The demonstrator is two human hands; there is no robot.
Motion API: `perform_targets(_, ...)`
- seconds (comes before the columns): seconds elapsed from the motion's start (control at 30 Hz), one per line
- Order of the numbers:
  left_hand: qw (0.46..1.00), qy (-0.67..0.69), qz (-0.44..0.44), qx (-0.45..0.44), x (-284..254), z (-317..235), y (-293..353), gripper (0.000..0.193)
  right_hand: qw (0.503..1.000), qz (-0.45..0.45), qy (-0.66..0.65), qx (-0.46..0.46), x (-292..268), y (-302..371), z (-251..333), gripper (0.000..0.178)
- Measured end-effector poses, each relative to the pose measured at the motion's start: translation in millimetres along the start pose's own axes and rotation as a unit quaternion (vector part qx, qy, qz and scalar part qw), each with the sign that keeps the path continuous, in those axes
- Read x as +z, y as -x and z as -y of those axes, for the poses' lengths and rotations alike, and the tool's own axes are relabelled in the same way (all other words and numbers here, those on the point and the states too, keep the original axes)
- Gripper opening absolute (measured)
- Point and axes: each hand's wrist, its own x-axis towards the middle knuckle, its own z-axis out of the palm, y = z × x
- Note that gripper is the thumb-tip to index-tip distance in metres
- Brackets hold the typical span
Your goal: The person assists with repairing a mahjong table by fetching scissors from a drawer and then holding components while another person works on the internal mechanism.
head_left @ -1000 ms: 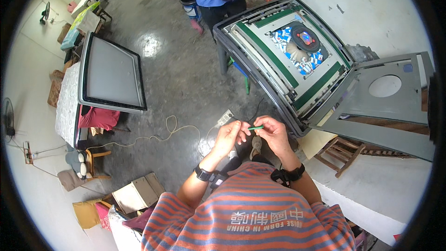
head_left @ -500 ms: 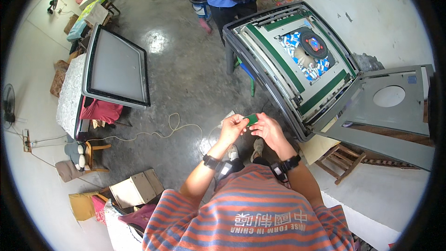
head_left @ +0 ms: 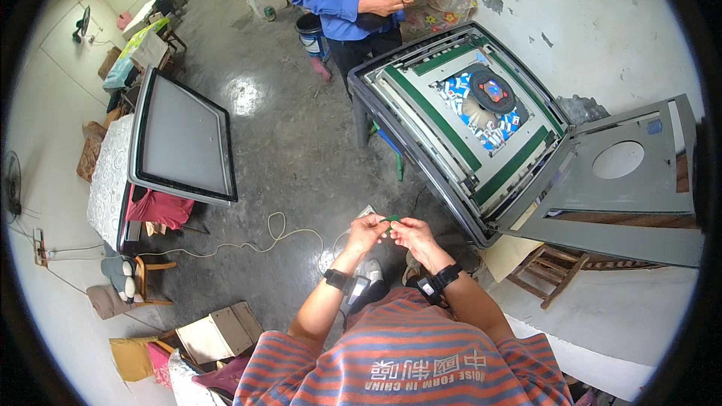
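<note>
Both hands are together in front of my body, over the floor. A small flat green piece [head_left: 390,219] is between them, mostly covered by the fingers; its exact kind does not show. My left hand [head_left: 365,234] pinches its left side, and my right hand [head_left: 412,234] is closed on its right side. To the right stands an opened automatic mahjong table [head_left: 434,119] with green strips round its inside. Blue-and-white mahjong tiles [head_left: 492,137] lie round the black disc [head_left: 490,91] at its middle.
A grey panel [head_left: 583,199] with a round hole juts from the mahjong table's right side. Beyond the table a person in a blue shirt [head_left: 342,7] stands, hands together. A framed grey tabletop [head_left: 184,135] leans at left. A pale cable [head_left: 248,245] crosses the floor.
My right hand, earlier partly open beside the green piece, has closed on it. Both hands now sit lower in view and closer together, and less of the piece shows. The view has shifted.
</note>
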Motion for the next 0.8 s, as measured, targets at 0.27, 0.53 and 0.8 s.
perform_targets(0.27, 0.997, -0.067, 0.004, -0.026, 0, 14, -11, 0.018, 0.99, 0.01, -0.14, -0.003, -20, -9, 5, 0.009)
perform_targets(0.53, 0.991, -0.126, 0.011, -0.028, -18, 36, -13, 0.019, 0.946, -0.259, -0.179, -0.084, -206, -55, 24, 0.007)
perform_targets(0.8, 0.96, -0.278, -0.017, -0.039, -43, 53, -7, 0.027, 0.969, -0.159, -0.162, 0.102, -143, -30, -41, 0.015)
